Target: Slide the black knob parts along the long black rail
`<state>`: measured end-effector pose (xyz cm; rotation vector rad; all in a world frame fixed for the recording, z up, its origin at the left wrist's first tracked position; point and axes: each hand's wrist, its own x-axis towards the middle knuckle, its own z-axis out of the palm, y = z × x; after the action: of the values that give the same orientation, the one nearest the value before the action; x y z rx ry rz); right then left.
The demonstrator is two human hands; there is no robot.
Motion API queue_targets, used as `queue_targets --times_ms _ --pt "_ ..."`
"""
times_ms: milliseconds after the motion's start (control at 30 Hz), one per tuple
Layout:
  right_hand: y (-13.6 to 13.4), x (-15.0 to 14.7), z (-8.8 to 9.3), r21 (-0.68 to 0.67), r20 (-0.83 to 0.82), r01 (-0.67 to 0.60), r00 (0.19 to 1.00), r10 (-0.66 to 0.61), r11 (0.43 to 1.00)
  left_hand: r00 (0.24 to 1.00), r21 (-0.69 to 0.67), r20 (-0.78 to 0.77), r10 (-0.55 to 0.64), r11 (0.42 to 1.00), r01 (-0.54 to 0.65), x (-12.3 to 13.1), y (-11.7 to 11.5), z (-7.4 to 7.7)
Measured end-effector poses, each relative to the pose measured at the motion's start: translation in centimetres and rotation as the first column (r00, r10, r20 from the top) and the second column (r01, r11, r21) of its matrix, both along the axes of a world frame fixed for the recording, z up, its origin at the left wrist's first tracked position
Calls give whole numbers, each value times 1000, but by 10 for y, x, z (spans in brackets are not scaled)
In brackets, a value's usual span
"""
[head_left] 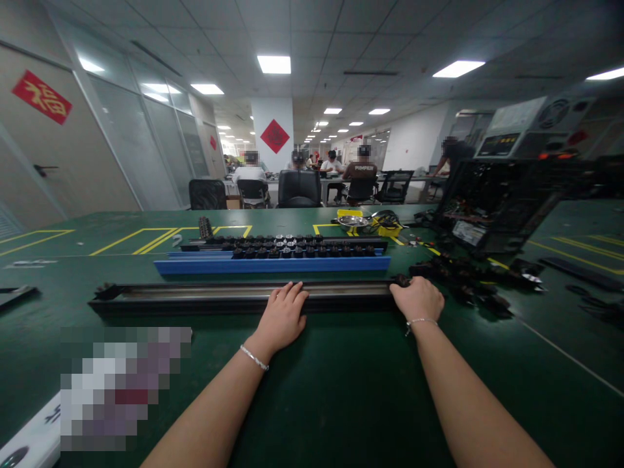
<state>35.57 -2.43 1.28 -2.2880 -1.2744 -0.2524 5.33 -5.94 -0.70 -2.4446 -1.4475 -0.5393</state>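
Observation:
A long black metal channel (195, 304) lies across the green table in front of me, its inside bare metal along the middle. My left hand (283, 316) rests on it right of its centre, fingers over the rim and thumb on the near side. At the right end, my right hand (420, 300) is closed, its thumb against a small black part (402, 280) at the channel's tip. Most of that part is hidden by the hand. Just behind lies a blue rail (273, 265), with a row of black roller pieces (305, 251) along it.
Loose black parts (468, 283) lie to the right, before an open computer case (482, 201). Farther back are a metal bowl (353, 222) and a yellow tray (389, 227). A blurred white-and-purple object (39, 426) is at front left. People sit beyond the table.

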Motion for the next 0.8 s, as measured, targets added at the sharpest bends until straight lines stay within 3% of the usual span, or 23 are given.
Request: queue_targets --times_ms 800 --pt "-1 11 -4 63 -90 53 995 -47 997 1000 -14 13 5 1000 -5 0 -1 2"
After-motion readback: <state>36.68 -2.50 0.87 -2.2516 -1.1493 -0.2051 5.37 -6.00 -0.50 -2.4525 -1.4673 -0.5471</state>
